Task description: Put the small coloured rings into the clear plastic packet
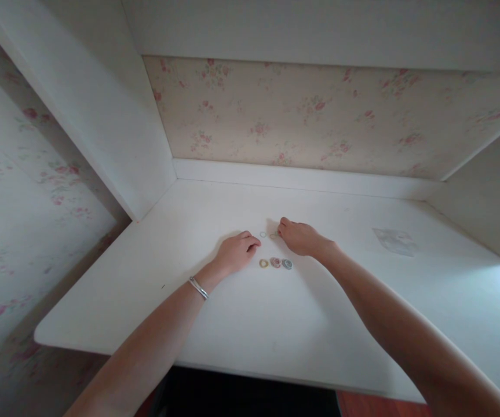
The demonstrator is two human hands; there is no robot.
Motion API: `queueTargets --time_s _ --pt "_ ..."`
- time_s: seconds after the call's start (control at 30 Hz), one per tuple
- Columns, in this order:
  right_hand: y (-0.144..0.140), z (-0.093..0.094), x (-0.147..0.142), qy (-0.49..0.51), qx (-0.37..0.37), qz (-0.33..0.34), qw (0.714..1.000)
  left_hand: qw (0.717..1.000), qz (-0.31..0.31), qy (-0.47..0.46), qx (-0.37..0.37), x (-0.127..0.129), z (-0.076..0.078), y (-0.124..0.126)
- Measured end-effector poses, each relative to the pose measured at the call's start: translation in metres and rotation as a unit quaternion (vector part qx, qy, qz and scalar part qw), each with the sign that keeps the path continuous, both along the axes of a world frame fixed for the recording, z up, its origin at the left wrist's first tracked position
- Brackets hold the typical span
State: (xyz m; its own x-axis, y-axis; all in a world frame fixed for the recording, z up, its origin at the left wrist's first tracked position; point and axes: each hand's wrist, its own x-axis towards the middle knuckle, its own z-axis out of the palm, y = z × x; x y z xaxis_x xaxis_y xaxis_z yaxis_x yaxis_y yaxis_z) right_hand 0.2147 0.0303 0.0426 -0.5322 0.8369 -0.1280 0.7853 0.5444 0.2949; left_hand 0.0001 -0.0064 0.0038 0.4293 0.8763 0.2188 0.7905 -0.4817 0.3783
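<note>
My left hand (235, 253) rests on the white desk with its fingers curled closed, and nothing shows in them. Just beyond its fingertips lies a thin pale ring-shaped band (263, 234). My right hand (299, 236) is closed in a pinch, its fingertips down at the desk beside a second pale band (273, 236). Whatever sits between those fingertips is hidden. Nearer to me, three small coiled bands form a row between the hands: a yellow one (263, 263), a pinkish one (275, 262) and a grey-blue one (287, 264).
A crumpled clear plastic bag (395, 241) lies on the desk (241, 330) to the right. Behind is a floral-papered wall (302, 116), with white panels at left and right and a white board overhead. A small dark mark (163, 286) is at left.
</note>
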Motion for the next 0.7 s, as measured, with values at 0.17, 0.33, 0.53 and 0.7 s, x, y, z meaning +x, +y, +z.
queueTargets --time_s 0.17,0.33,0.53,0.7 --pt "-0.004 0.006 0.008 0.021 0.009 -0.009 1.000 1.000 -0.005 0.003 -0.005 0.000 0.000 0.001" --pt "-0.031 0.020 0.022 0.046 0.039 -0.015 0.998 1.000 -0.002 0.006 -0.012 0.002 0.001 0.000" --pt "-0.077 0.008 0.040 0.053 0.044 0.004 0.998 1.000 0.009 -0.007 -0.009 0.004 0.004 -0.004" --pt "-0.092 -0.009 0.050 0.071 0.040 -0.009 0.997 1.000 0.016 0.001 -0.024 0.007 0.009 -0.005"
